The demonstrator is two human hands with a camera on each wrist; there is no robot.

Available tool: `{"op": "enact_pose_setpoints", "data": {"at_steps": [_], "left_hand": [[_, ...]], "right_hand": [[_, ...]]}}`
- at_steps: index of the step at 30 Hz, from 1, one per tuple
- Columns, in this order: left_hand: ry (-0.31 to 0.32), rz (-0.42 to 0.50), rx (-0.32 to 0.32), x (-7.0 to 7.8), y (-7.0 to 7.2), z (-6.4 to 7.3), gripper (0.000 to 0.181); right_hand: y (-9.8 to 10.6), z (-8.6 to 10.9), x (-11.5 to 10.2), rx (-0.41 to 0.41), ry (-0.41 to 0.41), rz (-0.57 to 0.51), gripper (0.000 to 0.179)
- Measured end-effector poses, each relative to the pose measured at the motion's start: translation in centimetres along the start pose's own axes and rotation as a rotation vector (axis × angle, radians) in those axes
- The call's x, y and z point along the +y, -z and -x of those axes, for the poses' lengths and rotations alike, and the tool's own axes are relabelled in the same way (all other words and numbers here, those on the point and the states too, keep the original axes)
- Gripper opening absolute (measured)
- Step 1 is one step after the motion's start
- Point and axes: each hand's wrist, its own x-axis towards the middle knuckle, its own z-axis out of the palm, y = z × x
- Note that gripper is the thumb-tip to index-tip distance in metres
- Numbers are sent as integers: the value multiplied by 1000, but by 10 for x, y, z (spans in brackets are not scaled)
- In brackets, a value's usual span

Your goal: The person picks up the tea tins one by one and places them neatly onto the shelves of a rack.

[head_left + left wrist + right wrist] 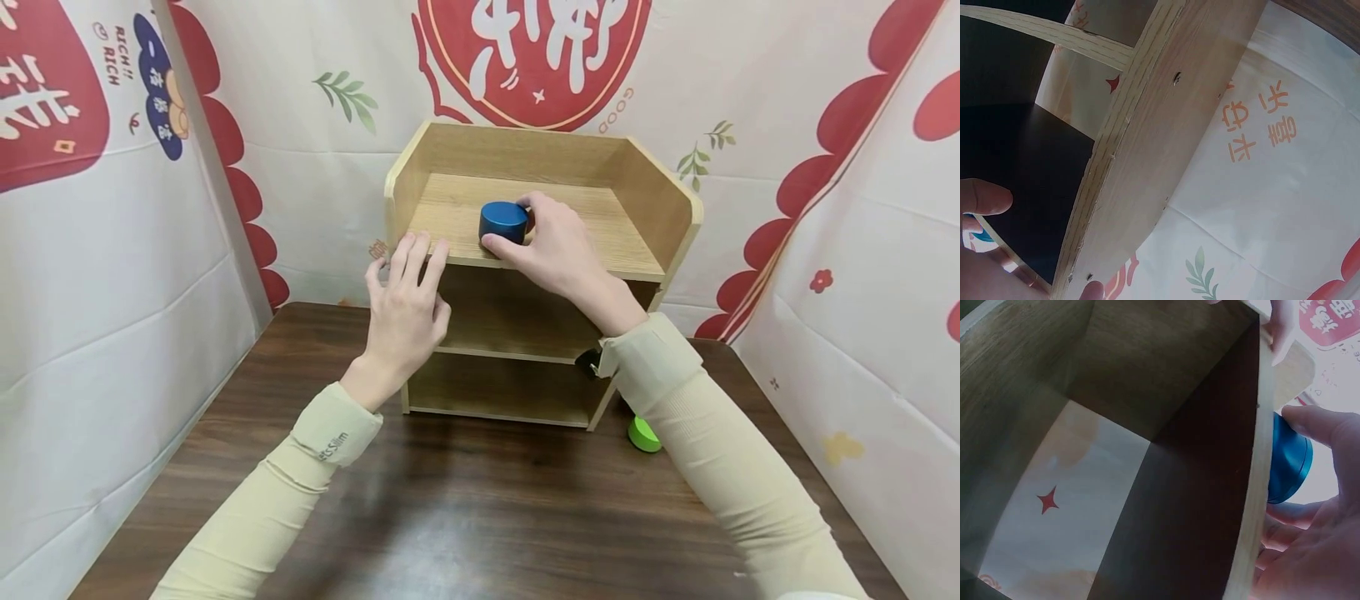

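Observation:
A small wooden shelf unit [517, 357] with a raised rim stands on the table. On its top board, near the front edge, sits a short blue cylinder [504, 217] with a flat top. My right hand [561, 248] holds this cylinder between thumb and fingers; the right wrist view shows the cylinder [1287, 462] just past the board's edge. My left hand [405, 312] rests its extended fingers on the front left corner of the top board. In the left wrist view its thumb [988, 197] stands apart from the wood, and a fingertip [1092, 290] lies by the outer side panel.
Under the top board are open compartments split by a middle shelf [517, 357]. A bright green round object [643, 435] lies on the dark wooden table [465, 500], right of the unit, partly behind my right sleeve. Printed cloth walls [300, 183] enclose the back and sides.

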Motion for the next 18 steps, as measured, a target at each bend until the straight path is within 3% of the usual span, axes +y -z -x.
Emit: {"op": "enact_pose_setpoints", "data": {"at_steps": [10, 18], "left_hand": [[3, 4, 4, 2, -1, -1, 63], [12, 11, -4, 1, -2, 0, 63]], "right_hand": [[1, -3, 3, -7, -7, 4, 70], [13, 24, 10, 98, 38, 18, 66]]}}
